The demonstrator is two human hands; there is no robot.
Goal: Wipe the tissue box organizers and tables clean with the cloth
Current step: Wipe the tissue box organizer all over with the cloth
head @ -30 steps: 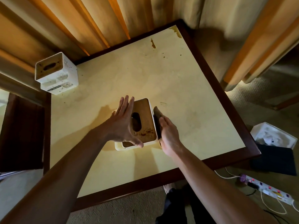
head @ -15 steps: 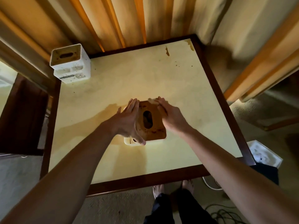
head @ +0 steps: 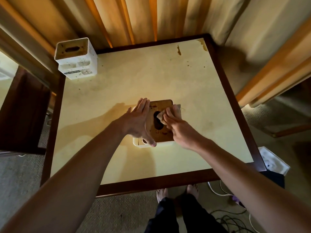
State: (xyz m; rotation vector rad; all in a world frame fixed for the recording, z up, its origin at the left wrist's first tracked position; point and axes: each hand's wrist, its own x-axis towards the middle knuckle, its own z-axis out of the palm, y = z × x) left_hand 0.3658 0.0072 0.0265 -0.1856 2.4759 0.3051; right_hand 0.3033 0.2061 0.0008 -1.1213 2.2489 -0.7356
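A white tissue box organizer (head: 161, 134) with a brown stained lid and an oval slot stands in the middle of the cream table (head: 168, 78). My left hand (head: 137, 122) lies flat against its left side, fingers straight, thumb at the near edge. My right hand (head: 178, 127) presses a cloth (head: 176, 110) onto the right part of the lid with straight fingers; a cloth corner pokes out over the slot. A second white organizer (head: 75, 59), speckled with stains, stands at the table's far left corner.
The table has a dark wooden rim (head: 158, 184) and brown stains near its far right corner (head: 179, 50). Curtains hang behind. A white box (head: 273, 161) and cables (head: 223, 192) lie on the carpet at the right. My bare feet (head: 176, 192) show below the near edge.
My right hand with the cloth moved from the organizer's right side up onto its lid and slid toward the slot. The left hand kept steadying the left side. The view shifted.
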